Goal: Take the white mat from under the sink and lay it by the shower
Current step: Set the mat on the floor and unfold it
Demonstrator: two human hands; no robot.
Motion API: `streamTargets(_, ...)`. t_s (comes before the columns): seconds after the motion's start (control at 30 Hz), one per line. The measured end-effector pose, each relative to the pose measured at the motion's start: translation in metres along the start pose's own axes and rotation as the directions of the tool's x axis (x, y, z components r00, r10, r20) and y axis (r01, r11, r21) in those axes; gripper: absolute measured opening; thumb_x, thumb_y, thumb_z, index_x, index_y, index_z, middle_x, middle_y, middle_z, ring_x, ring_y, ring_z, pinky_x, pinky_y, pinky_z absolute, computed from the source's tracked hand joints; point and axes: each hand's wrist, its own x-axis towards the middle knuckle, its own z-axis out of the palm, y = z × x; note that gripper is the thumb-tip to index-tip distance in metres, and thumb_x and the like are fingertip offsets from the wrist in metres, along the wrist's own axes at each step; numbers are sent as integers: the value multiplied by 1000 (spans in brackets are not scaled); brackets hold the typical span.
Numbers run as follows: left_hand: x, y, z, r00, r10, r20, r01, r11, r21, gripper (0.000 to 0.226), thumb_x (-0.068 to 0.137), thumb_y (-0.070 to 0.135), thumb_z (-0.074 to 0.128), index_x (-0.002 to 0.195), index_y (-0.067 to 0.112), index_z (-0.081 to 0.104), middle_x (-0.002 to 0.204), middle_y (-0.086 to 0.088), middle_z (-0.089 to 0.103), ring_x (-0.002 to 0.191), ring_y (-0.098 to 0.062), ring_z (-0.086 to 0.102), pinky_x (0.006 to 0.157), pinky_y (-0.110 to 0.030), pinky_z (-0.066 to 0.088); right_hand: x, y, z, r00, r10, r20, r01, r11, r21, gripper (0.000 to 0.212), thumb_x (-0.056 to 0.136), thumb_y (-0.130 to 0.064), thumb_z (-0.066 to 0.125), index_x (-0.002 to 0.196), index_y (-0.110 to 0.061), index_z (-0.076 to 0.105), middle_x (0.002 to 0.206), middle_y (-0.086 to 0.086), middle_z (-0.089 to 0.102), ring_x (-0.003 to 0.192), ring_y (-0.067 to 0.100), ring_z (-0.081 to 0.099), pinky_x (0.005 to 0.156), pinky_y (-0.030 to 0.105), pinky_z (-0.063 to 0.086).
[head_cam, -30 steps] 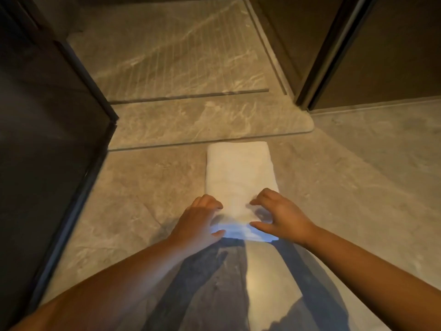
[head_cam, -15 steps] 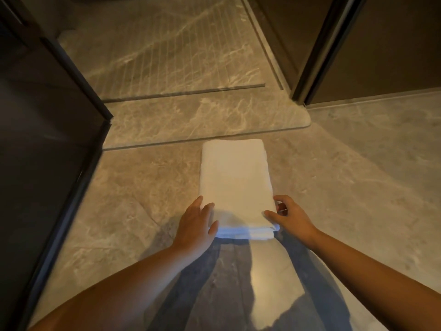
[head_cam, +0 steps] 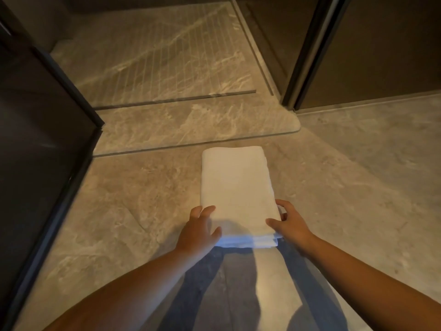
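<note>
The white mat (head_cam: 235, 187) lies folded in several layers on the marble floor, its far end just short of the raised shower threshold (head_cam: 191, 130). My left hand (head_cam: 199, 231) rests flat on the mat's near left corner, fingers spread. At the near right corner my right hand (head_cam: 290, 225) has its thumb on top of the mat and its fingers curled around the side edge. The grooved shower floor (head_cam: 155, 60) lies beyond the threshold.
A dark glass shower panel (head_cam: 40, 139) with a black frame stands at the left. A dark door frame and wall (head_cam: 310, 56) rise at the upper right. Marble floor (head_cam: 370, 175) extends to the right of the mat.
Both hands have slid from the top of the mat's near end out to its two near corners. The mat stays folded in the same spot.
</note>
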Motion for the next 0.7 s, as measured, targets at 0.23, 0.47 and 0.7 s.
streamTargets(0.23,1,42,25,991,91,100,-86,995,-52,55,85,32,59,134,26,35,139,-1,33,106,-15,53,84,-18,39,-15,18,-56,991,90,-99,-73,984,162,39,82,-3,62,119,-12,51,99,27,65,88,38,63,78,47,53)
streamTargets(0.47,5,59,41,980,142,142,-123,983,-137,53,84,30,60,133,24,40,131,0,39,89,-13,55,76,-16,39,-25,12,-83,986,46,-158,20,919,393,31,80,3,60,102,-19,62,87,7,69,71,16,67,56,24,54)
streamTargets(0.7,0,46,18,979,188,75,-177,976,-127,43,88,28,55,129,23,44,116,7,45,85,-3,52,68,-6,35,-38,-35,-63,984,-152,-89,172,935,309,38,78,-1,66,106,-27,64,99,7,66,86,19,64,61,18,54)
